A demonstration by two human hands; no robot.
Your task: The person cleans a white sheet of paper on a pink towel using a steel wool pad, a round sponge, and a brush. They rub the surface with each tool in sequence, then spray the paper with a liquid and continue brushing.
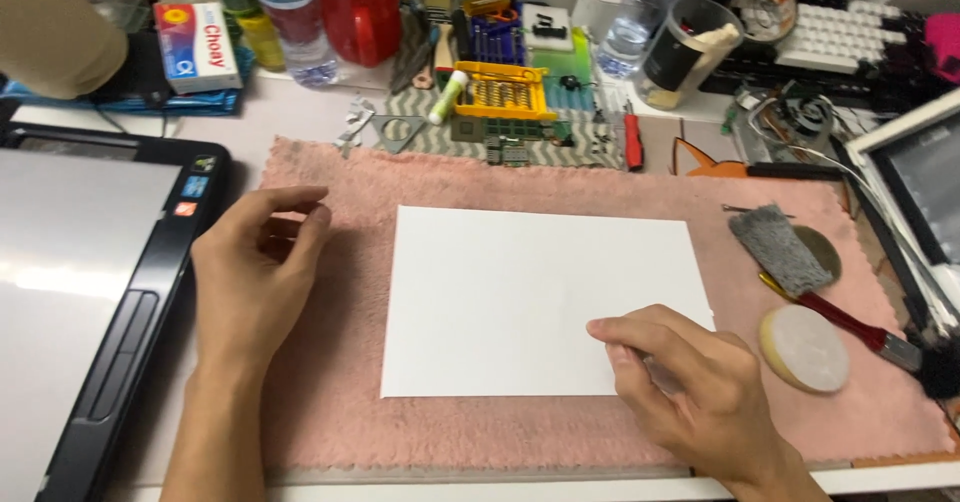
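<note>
A white sheet [540, 297] is laid flat on a pink cloth [330, 402] over the bench, its long axis running left to right; the right hand [690, 392] is pressed on the sheet's lower right corner, fingers drawn together as if pinching something small (what, if anything, cannot be told); the left hand [255, 272] is rested on the cloth just beside the sheet's left edge, fingers loosely curled, nothing held. Bare cloth is left below and left of the sheet; a grey pad [780, 247], a red-handled brush [850, 327] and a round sponge [805, 347] are kept close to the right; a dark laptop [150, 292] is set to the left.
</note>
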